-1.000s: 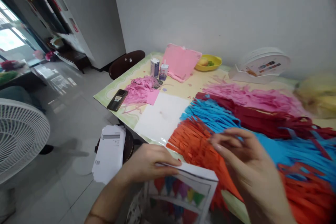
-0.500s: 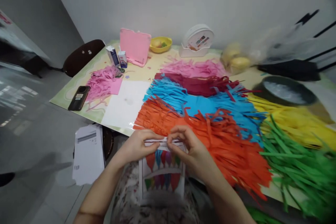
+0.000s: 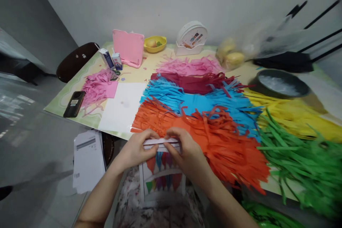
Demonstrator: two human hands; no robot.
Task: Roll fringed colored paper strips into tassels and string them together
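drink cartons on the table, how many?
2: a taller carton and, just right of it, a shorter carton, both by the left side of the pink panel. Any behind that panel would be hidden.

Wall (image 3: 160, 0): plain, pale grey, rising before me.
Floor (image 3: 34, 160): glossy grey tiles, bright reflections (image 3: 26, 99) off to the left.
Table (image 3: 137, 74): yellow top, green border, near the wall.
Chair (image 3: 73, 63): dark brown, rounded back, beside the table's far left.
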